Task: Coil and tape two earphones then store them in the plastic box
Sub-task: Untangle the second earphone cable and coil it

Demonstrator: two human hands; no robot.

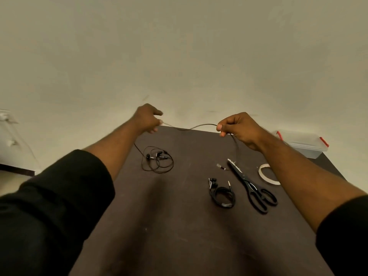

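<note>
Both of my hands are raised over the far edge of the dark table (pixel 179 226), stretching a thin black earphone cable (pixel 201 126) between them. My left hand (pixel 147 118) pinches one part of it and my right hand (pixel 240 129) pinches another. From my right hand the cable drops towards a small plug (pixel 221 166) on the table. This earphone's buds and loose loops (pixel 157 159) lie on the table below my left hand. A second earphone (pixel 222 196) lies coiled and bound near the middle right. The clear plastic box (pixel 304 143) with red clips stands at the far right corner.
Black scissors (pixel 253 186) lie right of the coiled earphone, blades pointing away from me. A roll of pale tape (pixel 267 174) rests beside them, partly behind my right forearm. A plain wall rises behind the table, with white clutter at the left edge.
</note>
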